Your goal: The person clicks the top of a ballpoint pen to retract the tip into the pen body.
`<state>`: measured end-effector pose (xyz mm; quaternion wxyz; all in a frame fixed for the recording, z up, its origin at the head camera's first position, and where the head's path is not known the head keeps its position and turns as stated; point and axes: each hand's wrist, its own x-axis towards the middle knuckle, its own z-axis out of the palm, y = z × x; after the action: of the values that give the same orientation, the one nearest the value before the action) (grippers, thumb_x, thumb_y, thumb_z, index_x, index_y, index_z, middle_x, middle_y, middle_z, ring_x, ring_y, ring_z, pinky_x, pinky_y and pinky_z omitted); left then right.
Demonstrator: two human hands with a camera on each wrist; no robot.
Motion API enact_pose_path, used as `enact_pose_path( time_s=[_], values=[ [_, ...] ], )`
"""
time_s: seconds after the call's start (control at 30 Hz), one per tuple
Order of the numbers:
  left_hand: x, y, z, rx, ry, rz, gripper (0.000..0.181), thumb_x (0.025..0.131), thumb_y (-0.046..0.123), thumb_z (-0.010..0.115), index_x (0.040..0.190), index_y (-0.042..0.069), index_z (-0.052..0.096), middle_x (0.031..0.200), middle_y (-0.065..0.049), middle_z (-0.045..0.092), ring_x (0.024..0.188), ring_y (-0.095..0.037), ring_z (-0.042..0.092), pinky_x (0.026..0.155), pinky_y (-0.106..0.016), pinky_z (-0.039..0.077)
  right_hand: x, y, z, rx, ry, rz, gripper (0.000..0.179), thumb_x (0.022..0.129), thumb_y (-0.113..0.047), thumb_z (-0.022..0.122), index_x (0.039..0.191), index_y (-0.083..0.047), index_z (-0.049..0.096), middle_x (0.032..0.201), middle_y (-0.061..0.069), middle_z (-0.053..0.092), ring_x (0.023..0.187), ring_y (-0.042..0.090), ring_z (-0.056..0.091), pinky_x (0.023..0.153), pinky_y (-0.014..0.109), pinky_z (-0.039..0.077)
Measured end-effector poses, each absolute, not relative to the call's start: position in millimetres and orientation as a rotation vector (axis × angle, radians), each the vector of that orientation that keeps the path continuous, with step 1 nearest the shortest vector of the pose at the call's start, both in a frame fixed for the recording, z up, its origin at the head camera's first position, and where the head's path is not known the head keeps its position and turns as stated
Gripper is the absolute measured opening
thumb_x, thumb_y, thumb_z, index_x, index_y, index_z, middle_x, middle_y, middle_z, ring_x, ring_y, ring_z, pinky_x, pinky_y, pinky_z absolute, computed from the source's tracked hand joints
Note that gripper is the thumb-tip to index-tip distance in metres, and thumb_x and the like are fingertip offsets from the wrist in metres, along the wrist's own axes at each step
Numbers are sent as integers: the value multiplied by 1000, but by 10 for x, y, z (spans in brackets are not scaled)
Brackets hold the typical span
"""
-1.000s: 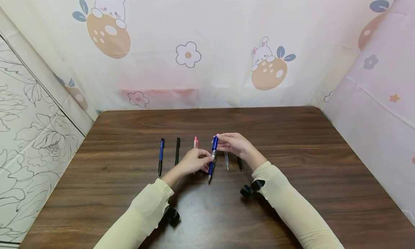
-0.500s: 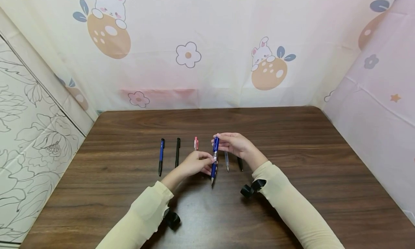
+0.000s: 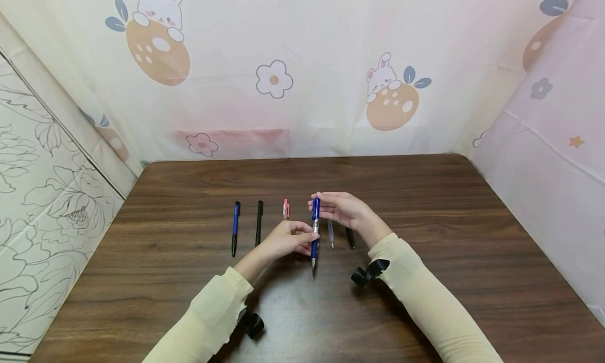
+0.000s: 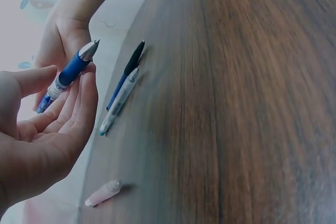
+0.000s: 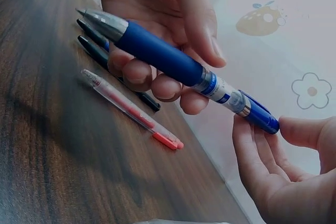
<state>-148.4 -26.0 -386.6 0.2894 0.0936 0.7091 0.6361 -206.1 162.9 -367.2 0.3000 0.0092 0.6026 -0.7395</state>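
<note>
Both hands hold a blue retractable pen above the table, its metal tip pointing toward the person. My left hand grips the pen's middle between thumb and fingers. At the clip end, my right hand pinches the pen, with the thumb against its top end and fingers below. The metal tip shows a fine point sticking out in the right wrist view. Behind the left hand lies a pink pen, partly hidden in the head view. A clear pen lies beneath the right hand.
Left of the hands lie a blue pen with black ends and a black pen. A dark pen rests right of the clear one, partly covered by the right hand. A patterned curtain borders the wooden table.
The blue pen has shifted slightly right and swung from a slant to nearly straight toward the person. The left hand moved right with it; the right hand stayed almost in place.
</note>
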Motion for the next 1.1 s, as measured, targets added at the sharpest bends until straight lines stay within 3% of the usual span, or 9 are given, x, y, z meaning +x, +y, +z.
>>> enact_pose_path(
  time_s=[0.43,0.6,0.8,1.1],
  values=[
    [-1454,-283,-3883,258,1921,1677,25,93,9,61,109,-10,61,100,-24,71,73,-11,69,76,-35,62,-2067,1657,-3654,76,1467,-1955,57,104,-29,40,145,9,29,99,1,71,93,11,70,82,22,58],
    [-1457,-314,-3882,267,1900,1672,24,93,8,61,107,-11,61,99,-24,71,74,-11,69,78,-35,61,-2077,1652,-3660,42,1349,-1928,60,105,-31,36,148,8,21,108,5,71,97,13,69,85,24,58],
    [-1438,-334,-3872,234,1833,1712,23,93,7,60,108,-10,61,97,-21,72,79,-15,71,79,-35,61,-2075,1641,-3651,61,1292,-1929,59,104,-30,37,147,8,24,123,13,67,98,15,70,86,26,58],
    [-1440,-380,-3948,136,1672,1826,28,95,8,58,116,-10,59,97,-14,74,84,-14,72,86,-35,59,-2079,1637,-3643,84,1221,-1970,61,105,-29,36,150,5,16,103,6,73,97,16,70,85,27,58]
  ],
)
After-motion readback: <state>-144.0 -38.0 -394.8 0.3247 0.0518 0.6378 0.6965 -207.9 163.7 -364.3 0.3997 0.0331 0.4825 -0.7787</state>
